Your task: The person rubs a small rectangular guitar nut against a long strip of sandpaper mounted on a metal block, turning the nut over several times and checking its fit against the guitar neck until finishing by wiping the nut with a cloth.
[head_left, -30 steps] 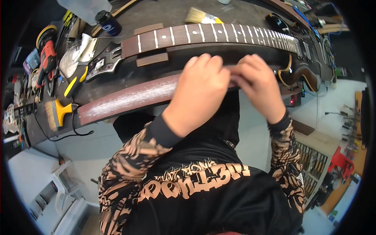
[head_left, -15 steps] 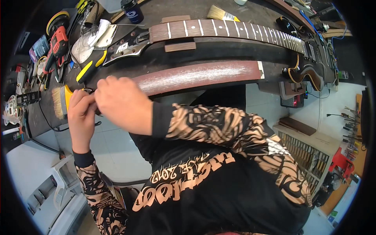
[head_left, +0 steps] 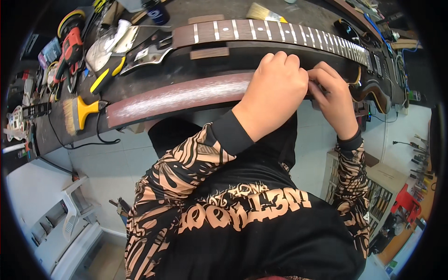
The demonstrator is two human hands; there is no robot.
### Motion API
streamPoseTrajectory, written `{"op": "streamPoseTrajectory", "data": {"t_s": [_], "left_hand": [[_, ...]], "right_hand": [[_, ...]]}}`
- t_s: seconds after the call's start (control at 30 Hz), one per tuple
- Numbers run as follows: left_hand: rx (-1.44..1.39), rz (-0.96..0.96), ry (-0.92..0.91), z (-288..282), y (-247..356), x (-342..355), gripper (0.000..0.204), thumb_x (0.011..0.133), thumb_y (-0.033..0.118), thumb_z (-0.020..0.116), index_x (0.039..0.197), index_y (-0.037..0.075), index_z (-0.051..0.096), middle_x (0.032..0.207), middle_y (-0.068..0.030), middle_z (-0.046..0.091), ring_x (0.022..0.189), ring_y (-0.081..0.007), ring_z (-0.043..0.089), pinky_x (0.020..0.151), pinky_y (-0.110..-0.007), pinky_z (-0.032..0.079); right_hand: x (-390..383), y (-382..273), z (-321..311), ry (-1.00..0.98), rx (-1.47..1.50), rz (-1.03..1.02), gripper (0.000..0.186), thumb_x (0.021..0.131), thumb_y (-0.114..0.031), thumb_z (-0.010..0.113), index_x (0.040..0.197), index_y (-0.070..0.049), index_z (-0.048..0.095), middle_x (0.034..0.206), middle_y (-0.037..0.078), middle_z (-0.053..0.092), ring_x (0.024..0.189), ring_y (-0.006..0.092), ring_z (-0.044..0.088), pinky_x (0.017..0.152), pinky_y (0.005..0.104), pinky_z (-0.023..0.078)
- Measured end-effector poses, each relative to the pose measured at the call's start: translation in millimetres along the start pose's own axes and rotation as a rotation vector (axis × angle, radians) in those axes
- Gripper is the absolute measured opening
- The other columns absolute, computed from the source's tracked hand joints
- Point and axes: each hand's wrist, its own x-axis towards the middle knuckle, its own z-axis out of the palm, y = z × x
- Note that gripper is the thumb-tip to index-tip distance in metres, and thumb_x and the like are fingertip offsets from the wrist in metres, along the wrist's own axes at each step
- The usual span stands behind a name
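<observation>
My left hand (head_left: 277, 91) is a closed fist over the right part of a long reddish-brown abrasive strip (head_left: 154, 99), whose middle is streaked with white dust. Close beside it, my right hand (head_left: 335, 95) has thumb and fingers pinched together by the strip's right end. Whatever sits between the two hands is small and mostly covered by fingers; I cannot make it out. Behind them lies an electric guitar, its dark fretboard (head_left: 242, 31) with bright frets facing up and its headstock (head_left: 147, 58) to the left. The dark body (head_left: 375, 95) is at the right.
A yellow-handled brush (head_left: 84, 112) lies by the strip's left end, near a black cord. Left of the headstock are a yellow-black tool (head_left: 106, 77) and a red power sander (head_left: 71, 49). Wood blocks (head_left: 210, 52) sit beside the neck; another brush (head_left: 263, 12) lies behind.
Both hands have moved from the strip's left end to its right end. The strip's left part and the yellow brush handle are now uncovered, while its right end is covered.
</observation>
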Motion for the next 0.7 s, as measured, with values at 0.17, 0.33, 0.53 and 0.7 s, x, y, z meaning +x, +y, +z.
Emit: {"op": "streamPoseTrajectory", "data": {"t_s": [0.17,0.33,0.53,0.7], "left_hand": [[-0.002,-0.093,-0.013,-102,-74,-100,0.011,0.089,0.003,0.08,0.1,0.004,0.077,0.1,-0.0137,0.069,0.102,-0.0379,0.071,0.091,-0.051,0.056],[0.189,-0.337,-0.132,-252,-138,-194,0.014,0.093,0.0,0.083,0.107,0.002,0.08,0.097,-0.0126,0.066,0.098,-0.037,0.067,0.09,-0.048,0.053],[0.008,-0.392,-0.16,-225,-119,-167,0.018,0.091,-0.004,0.084,0.108,-0.001,0.079,0.096,-0.0144,0.064,0.097,-0.0379,0.067,0.085,-0.047,0.054],[-0.021,-0.107,-0.051,-71,-49,-73,0.012,0.089,0.0,0.082,0.099,0.001,0.075,0.097,-0.0161,0.066,0.096,-0.0385,0.072,0.084,-0.05,0.058]], "right_hand": [[25,-79,91,0.045,-0.075,-0.358,0.011,0.096,-0.005,0.08,0.103,-0.003,0.072,0.104,0.015,0.072,0.1,0.0406,0.077,0.086,0.0496,0.064],[82,-237,217,0.078,0.1,-0.492,0.014,0.091,-0.011,0.082,0.101,-0.006,0.074,0.102,0.012,0.076,0.096,0.0333,0.08,0.08,0.0452,0.066],[72,-193,194,0.159,0.125,-0.497,0.012,0.093,-0.015,0.079,0.1,-0.007,0.074,0.101,0.011,0.075,0.097,0.0332,0.081,0.08,0.0443,0.065],[16,-36,71,0.1,-0.061,-0.382,0.011,0.093,-0.006,0.082,0.1,-0.005,0.074,0.098,0.013,0.073,0.099,0.0388,0.077,0.087,0.0518,0.063]]}}
